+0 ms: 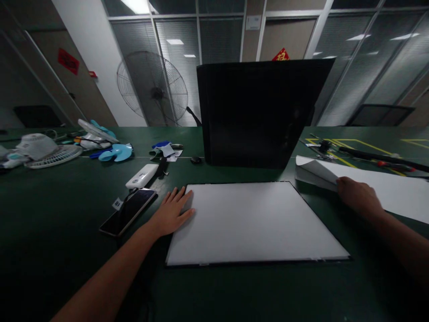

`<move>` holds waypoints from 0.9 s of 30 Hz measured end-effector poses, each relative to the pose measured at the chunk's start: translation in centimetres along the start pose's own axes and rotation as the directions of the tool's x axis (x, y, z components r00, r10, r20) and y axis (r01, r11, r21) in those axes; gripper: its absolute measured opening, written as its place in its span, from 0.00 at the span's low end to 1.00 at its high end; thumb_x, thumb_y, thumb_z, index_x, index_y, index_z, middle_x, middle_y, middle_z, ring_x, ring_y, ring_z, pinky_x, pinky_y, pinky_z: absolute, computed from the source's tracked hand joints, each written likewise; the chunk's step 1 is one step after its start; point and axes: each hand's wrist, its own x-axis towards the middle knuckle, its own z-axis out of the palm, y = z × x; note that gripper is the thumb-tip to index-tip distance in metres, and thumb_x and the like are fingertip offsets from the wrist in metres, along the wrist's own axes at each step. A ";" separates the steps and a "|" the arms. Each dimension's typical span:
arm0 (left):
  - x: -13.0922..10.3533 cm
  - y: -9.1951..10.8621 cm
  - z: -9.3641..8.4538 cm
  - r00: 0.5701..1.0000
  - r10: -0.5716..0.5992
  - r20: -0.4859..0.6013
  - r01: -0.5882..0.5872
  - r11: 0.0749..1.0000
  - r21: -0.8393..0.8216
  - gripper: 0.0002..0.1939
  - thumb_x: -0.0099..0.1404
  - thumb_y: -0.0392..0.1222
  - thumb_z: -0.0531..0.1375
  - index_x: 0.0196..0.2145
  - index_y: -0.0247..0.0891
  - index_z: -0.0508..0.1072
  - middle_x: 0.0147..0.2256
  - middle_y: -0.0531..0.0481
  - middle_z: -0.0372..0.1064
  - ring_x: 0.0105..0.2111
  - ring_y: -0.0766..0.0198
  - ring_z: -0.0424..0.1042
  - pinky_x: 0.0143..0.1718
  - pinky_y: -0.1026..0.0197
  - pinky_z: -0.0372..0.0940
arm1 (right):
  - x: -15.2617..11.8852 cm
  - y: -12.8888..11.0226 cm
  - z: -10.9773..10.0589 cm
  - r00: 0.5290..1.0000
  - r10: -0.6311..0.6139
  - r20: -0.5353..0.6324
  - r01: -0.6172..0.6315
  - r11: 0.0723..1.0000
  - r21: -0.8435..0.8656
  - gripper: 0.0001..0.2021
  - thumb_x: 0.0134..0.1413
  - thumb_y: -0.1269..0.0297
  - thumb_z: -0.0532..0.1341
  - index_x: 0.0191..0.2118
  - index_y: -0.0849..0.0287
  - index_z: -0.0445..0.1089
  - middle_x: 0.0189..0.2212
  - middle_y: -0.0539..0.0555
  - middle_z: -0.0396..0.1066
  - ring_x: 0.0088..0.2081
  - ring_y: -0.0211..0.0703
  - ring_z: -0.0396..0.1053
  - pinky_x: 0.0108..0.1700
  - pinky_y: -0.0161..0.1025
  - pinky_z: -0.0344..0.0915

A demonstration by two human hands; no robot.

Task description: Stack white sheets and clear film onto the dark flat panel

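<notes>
A flat white panel [248,223] with a thin black frame lies on the green table in front of me. My left hand [172,212] rests on its left edge, fingers spread and palm down. Off to the right, my right hand [358,197] pinches the left edge of a large white sheet [398,185]. That sheet is lifted and curled where the fingers hold it, and its far end runs out of view. Behind the white panel stands a large black panel [261,116], upright and leaning slightly.
Left of the white panel lie a phone [129,212] and a white power bank [142,175] with a cable. Fan parts [55,150] and a light blue fan blade [117,152] sit at the far left. Tools and black strips [355,154] lie behind the sheet.
</notes>
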 end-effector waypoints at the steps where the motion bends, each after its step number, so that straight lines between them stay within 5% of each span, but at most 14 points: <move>1: 0.0 0.0 0.0 1.000 -0.005 0.000 0.005 1.000 -0.005 0.39 0.73 0.66 0.48 0.73 0.41 0.54 0.73 0.40 0.42 0.72 0.38 0.42 0.69 0.34 0.44 | -0.4 0.0 -0.4 0.998 0.046 -0.032 -0.046 0.999 -0.018 0.26 0.72 0.54 0.43 0.52 0.67 0.72 0.34 0.72 0.74 0.31 0.56 0.71 0.34 0.46 0.57; 6: 0.1 0.2 -0.2 1.000 -0.018 0.021 0.019 1.000 -0.016 0.40 0.73 0.66 0.47 0.73 0.40 0.52 0.73 0.40 0.40 0.72 0.38 0.39 0.69 0.34 0.43 | -4.8 -3.0 -2.7 0.975 0.102 -0.197 -0.120 0.990 -0.080 0.31 0.71 0.44 0.39 0.55 0.62 0.68 0.33 0.69 0.74 0.33 0.61 0.73 0.33 0.48 0.58; 10: 0.1 0.4 -0.3 0.999 -0.028 0.041 0.028 1.000 -0.003 0.41 0.73 0.66 0.46 0.73 0.39 0.51 0.74 0.39 0.39 0.72 0.38 0.39 0.69 0.35 0.42 | -11.3 -8.3 -3.8 0.937 -0.271 -0.218 0.266 0.962 -0.053 0.25 0.71 0.46 0.43 0.54 0.54 0.70 0.40 0.61 0.78 0.34 0.58 0.76 0.29 0.46 0.64; 12: 0.2 0.5 -0.3 0.999 -0.025 0.043 0.025 1.000 0.008 0.40 0.74 0.66 0.45 0.73 0.39 0.51 0.74 0.39 0.40 0.72 0.38 0.39 0.69 0.35 0.42 | -14.4 -11.2 -3.8 0.843 -0.503 -0.190 0.515 0.857 0.020 0.22 0.72 0.51 0.44 0.55 0.53 0.70 0.46 0.59 0.78 0.38 0.55 0.78 0.32 0.46 0.71; 14: 0.2 0.5 -0.2 0.999 -0.025 0.040 0.024 1.000 0.016 0.39 0.74 0.65 0.45 0.73 0.40 0.51 0.74 0.40 0.39 0.73 0.39 0.39 0.69 0.35 0.43 | -17.0 -13.9 -3.6 0.696 -0.693 -0.186 0.713 0.699 0.062 0.20 0.73 0.55 0.46 0.55 0.55 0.72 0.47 0.59 0.78 0.41 0.53 0.78 0.37 0.48 0.75; 17: 0.3 0.5 -0.1 0.999 -0.028 0.034 0.027 0.999 0.019 0.39 0.75 0.65 0.45 0.73 0.40 0.51 0.74 0.40 0.39 0.73 0.39 0.39 0.69 0.35 0.43 | -19.3 -17.8 -3.8 0.466 -0.864 -0.191 0.883 0.466 0.051 0.18 0.72 0.62 0.50 0.55 0.62 0.72 0.49 0.63 0.77 0.47 0.54 0.77 0.42 0.50 0.77; 19: 0.2 0.5 -0.1 0.999 -0.026 0.033 0.025 0.999 0.020 0.38 0.75 0.65 0.43 0.73 0.40 0.51 0.74 0.39 0.39 0.73 0.39 0.39 0.69 0.35 0.43 | -20.0 -20.2 -4.4 0.372 -0.908 -0.190 0.928 0.369 0.051 0.17 0.71 0.63 0.51 0.55 0.64 0.72 0.51 0.64 0.75 0.51 0.56 0.75 0.44 0.50 0.77; 27: 0.1 0.2 0.3 1.000 0.002 0.009 -0.002 1.000 0.029 0.41 0.76 0.64 0.41 0.73 0.32 0.49 0.73 0.36 0.42 0.72 0.39 0.40 0.69 0.35 0.43 | -21.6 -27.7 -5.9 0.300 -0.940 -0.161 0.938 0.260 0.231 0.14 0.70 0.57 0.57 0.48 0.59 0.74 0.53 0.59 0.75 0.53 0.54 0.74 0.47 0.49 0.75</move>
